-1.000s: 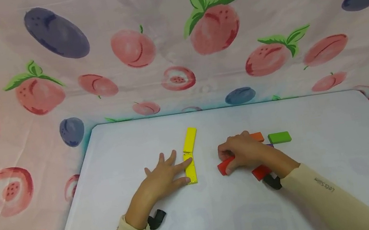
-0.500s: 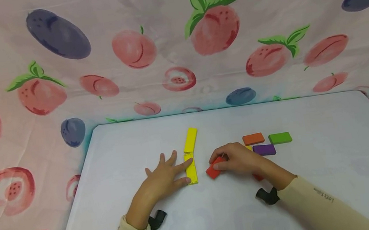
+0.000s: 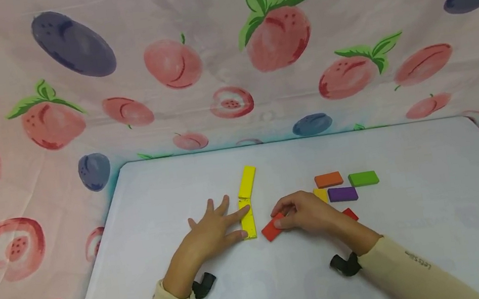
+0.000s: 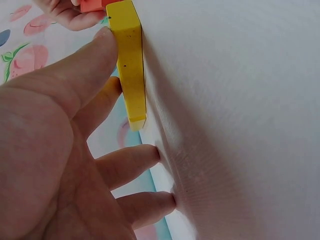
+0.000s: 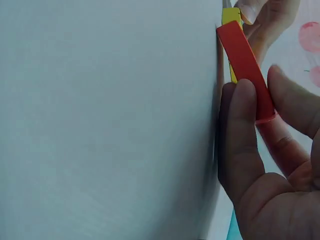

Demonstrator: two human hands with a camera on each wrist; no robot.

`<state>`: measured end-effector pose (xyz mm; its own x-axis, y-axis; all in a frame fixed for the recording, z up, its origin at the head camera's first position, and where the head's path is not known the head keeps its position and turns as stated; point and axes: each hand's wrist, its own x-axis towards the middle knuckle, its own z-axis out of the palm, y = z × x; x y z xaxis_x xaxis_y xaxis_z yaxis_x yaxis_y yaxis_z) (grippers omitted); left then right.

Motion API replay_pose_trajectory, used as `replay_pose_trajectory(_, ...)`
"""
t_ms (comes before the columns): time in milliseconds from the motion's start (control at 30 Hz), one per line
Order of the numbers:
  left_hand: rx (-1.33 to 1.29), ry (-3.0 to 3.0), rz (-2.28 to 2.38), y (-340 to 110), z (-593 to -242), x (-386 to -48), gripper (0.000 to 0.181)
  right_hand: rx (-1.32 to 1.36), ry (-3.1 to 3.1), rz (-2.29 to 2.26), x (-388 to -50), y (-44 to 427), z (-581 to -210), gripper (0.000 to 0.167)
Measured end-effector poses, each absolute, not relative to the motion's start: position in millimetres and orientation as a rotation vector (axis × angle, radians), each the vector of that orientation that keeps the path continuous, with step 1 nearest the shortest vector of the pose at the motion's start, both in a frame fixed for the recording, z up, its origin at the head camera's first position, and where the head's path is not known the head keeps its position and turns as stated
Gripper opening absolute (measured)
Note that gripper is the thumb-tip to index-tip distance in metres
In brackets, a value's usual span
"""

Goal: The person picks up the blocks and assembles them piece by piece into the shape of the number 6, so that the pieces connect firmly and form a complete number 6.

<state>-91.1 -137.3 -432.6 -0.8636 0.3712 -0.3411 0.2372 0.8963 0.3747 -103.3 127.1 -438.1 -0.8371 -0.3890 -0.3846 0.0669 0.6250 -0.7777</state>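
In the head view two yellow blocks lie end to end on the white table: a near yellow block (image 3: 248, 224) and a far yellow block (image 3: 247, 181), the far one angled slightly rightward. My left hand (image 3: 207, 235) has its fingers spread, with the index fingertip and thumb touching the near block. The left wrist view shows the thumb (image 4: 85, 67) against that block's side. Just right of it, my right hand (image 3: 308, 214) pinches a red block (image 3: 271, 229) by its right end. A narrow gap separates red from yellow. Fingers cover the red block's far end.
To the right lie an orange block (image 3: 328, 180), a green block (image 3: 363, 178), a purple block (image 3: 343, 194), a partly hidden yellow block (image 3: 321, 195) and another red block (image 3: 350, 214) behind the right wrist. A fruit-patterned cloth (image 3: 129, 149) hangs behind the table (image 3: 170, 179).
My right hand has carried the red block leftward and a little nearer, toward the near yellow block, uncovering the blocks on the right. The left hand and both yellow blocks stay in place.
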Motion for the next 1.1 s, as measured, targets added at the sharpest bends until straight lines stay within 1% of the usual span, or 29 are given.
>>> replay_pose_trajectory(133, 0.451, 2.649, 0.457, -136.9, -433.5, -90.7, 0.060, -0.220, 2.313, -1.131, -100.2, 125.4, -437.9, 0.023)
replay_pose_trajectory(333, 0.457, 2.642, 0.467, -135.5, -431.7, -88.9, 0.060, -0.240, 2.420, -1.059, -98.4, 122.3, -435.6, 0.015)
replay_pose_trajectory(633, 0.449, 2.636, 0.462, -136.4, -430.2, -89.3, 0.060, -0.231, 2.435, -1.020, -99.6, 118.7, -435.9, 0.010)
replay_pose_trajectory(1100, 0.447, 2.652, 0.459, -137.8, -432.4, -90.8, 0.060, -0.239, 2.359, -1.057, -106.6, 120.2, -435.9, 0.013)
